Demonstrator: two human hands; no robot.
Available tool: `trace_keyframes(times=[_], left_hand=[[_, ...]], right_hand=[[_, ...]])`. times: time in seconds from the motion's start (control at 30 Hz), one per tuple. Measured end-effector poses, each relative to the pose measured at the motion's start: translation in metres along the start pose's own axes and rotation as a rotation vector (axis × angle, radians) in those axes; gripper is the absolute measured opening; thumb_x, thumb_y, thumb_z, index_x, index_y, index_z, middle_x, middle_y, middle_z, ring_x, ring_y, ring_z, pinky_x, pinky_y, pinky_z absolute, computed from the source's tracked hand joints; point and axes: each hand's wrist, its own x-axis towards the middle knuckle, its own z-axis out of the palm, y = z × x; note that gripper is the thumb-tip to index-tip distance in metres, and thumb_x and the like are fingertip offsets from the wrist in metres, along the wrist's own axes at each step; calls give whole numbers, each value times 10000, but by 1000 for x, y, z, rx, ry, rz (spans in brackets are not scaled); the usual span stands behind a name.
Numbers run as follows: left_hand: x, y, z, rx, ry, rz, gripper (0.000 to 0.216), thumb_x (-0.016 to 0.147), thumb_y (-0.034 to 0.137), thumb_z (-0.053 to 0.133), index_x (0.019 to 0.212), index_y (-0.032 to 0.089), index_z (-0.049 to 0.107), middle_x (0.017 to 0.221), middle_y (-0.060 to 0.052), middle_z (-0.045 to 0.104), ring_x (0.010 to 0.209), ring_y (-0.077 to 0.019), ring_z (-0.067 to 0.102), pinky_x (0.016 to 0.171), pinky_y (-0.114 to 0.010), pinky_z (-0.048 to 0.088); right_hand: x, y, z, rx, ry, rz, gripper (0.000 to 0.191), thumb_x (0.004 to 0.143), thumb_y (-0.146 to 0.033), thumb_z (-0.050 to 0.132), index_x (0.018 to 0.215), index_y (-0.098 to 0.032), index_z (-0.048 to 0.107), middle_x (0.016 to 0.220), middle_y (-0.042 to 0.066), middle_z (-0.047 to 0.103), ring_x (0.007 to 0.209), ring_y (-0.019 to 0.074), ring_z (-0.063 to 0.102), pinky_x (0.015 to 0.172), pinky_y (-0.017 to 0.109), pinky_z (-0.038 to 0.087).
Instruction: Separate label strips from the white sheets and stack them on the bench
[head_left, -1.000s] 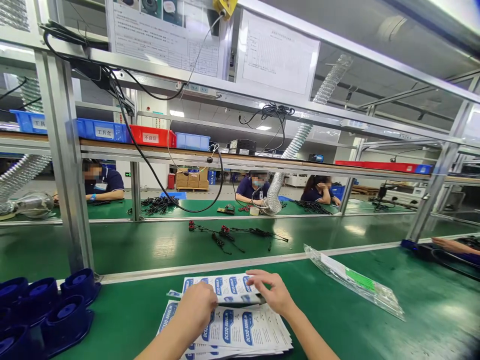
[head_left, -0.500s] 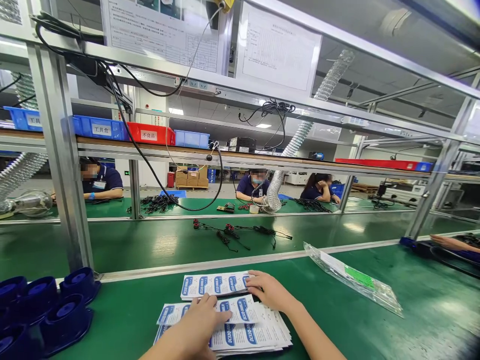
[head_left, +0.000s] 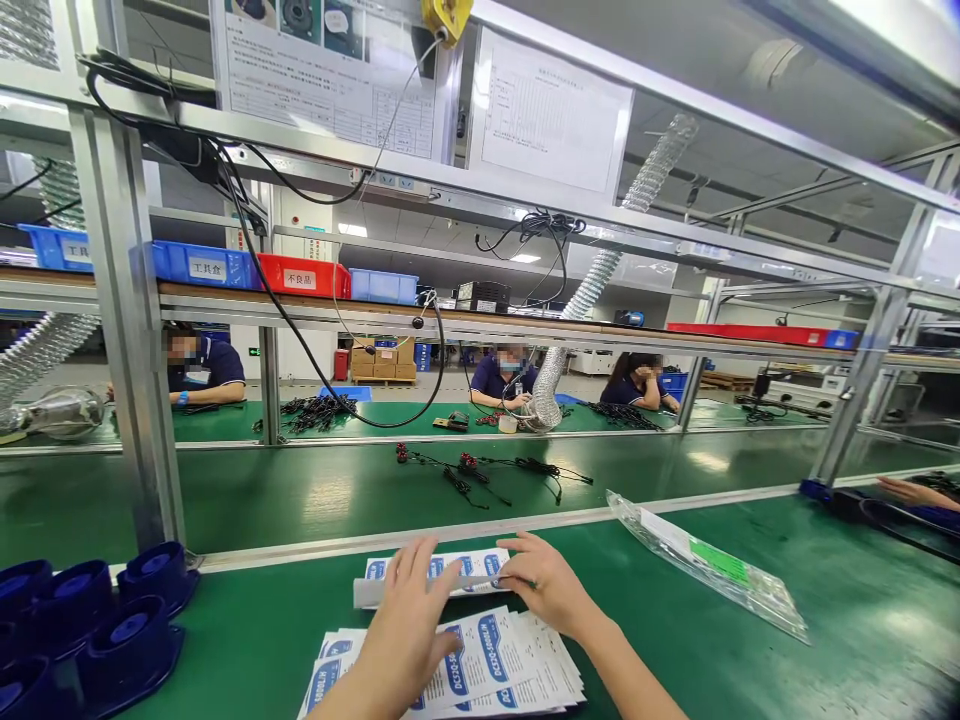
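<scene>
A white label sheet (head_left: 367, 594) with its pale side up lies over another row of blue-and-white printed labels (head_left: 480, 562), at the front of the green bench. My right hand (head_left: 551, 590) pinches the sheet's right end between thumb and fingers. My left hand (head_left: 409, 630) reaches over its middle with the fingers spread, palm down; whether the fingertips touch the paper I cannot tell. Nearer to me is a loose, fanned stack of printed label sheets (head_left: 495, 660), partly covered by my left hand and forearm.
Dark blue round plastic parts (head_left: 124, 640) stand at the left. A clear bag (head_left: 709, 565) with a green label lies to the right. Small black cables (head_left: 487, 470) with red ends rest on the strip beyond the rail. Co-workers sit across; another person's hand (head_left: 919, 492) shows at far right.
My left hand has moved from the near stack up and forward to the far labels. A sheet now lies pale side up there, its right end in my right hand. The near stack is less covered.
</scene>
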Motion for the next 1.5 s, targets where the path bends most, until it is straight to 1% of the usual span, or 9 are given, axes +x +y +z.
trace_keyframes(times=[0.17,0.3,0.4,0.57,0.73,0.97,1.23,1.33,1.5], left_hand=[[9,-11,-1,49,-114,33,331,870,95,523,1000,220,800,1058,-100,758,1062,-284,654,932,-397,470],[9,-13,3,5,-167,-47,213,832,214,597,838,226,810,945,-80,779,948,-271,686,824,-333,474],[8,-8,6,10,-212,-106,143,780,269,677,810,243,814,911,-65,789,913,-277,698,806,-329,480],[5,1,2,26,-322,-182,163,605,317,883,713,228,802,766,-59,766,797,-292,702,706,-325,470],[-1,1,-8,-162,-247,-119,432,604,587,907,840,240,800,981,-52,761,955,-294,678,821,-341,498],[5,-10,4,17,19,-24,703,801,217,783,1465,269,560,1647,-110,366,1522,-364,273,1221,-530,299],[8,-11,3,23,-81,76,264,919,144,567,801,210,793,946,-77,752,990,-258,658,840,-362,490],[7,-5,-1,-15,-156,7,140,864,233,694,785,207,806,940,-75,760,964,-273,685,810,-346,493],[0,-1,2,-42,-345,-80,284,610,373,941,808,215,812,1093,-104,755,1051,-351,689,892,-392,539]], right_hand=[[-2,-17,-1,206,-10,-26,389,1074,-435,453,1034,-281,807,1057,82,793,1310,323,595,1168,553,401],[-3,1,8,334,38,223,557,1079,-551,343,1176,-226,785,1333,140,696,1298,345,598,1069,518,504],[-5,21,15,201,-71,283,448,964,-530,624,1299,-253,729,1414,113,650,1391,359,514,1140,517,447],[-2,27,18,105,-194,177,217,964,-420,651,1041,-290,807,1274,31,741,1425,328,483,1165,497,419],[2,20,17,1,-129,89,280,1029,-296,524,966,-268,795,1122,58,786,1212,289,653,1037,435,510],[6,5,10,-47,40,-69,216,998,-370,647,883,-267,798,925,57,809,1055,297,717,1052,487,498],[-2,-9,6,275,143,-17,369,1069,-433,488,962,-268,801,998,54,803,1082,274,721,1070,465,512],[-3,7,10,339,185,148,447,1066,-497,444,1055,-234,805,1122,110,781,1071,299,720,946,447,576],[-4,23,15,125,-92,250,433,887,-431,751,1290,-274,731,1398,91,664,1361,354,541,1146,504,443]])
